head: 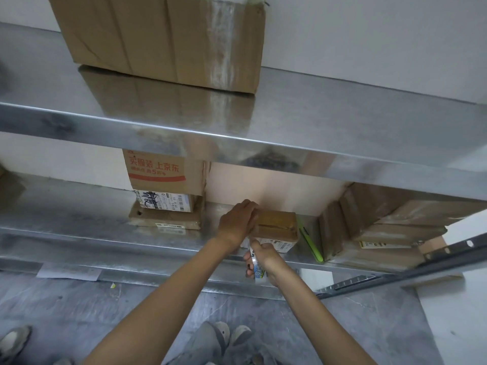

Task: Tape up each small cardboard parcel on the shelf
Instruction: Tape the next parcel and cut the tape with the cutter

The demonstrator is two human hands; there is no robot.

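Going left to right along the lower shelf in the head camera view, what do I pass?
Stack of printed boxes, left hand, small parcel, green tool, pile of brown parcels. The right hand with the tape roll overlaps the parcel.

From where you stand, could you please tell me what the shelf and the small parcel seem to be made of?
Shelf: metal, probably galvanised or stainless steel; grey, shiny, mirrors the large box. Small parcel: brown cardboard, matte, creased along its top seam.
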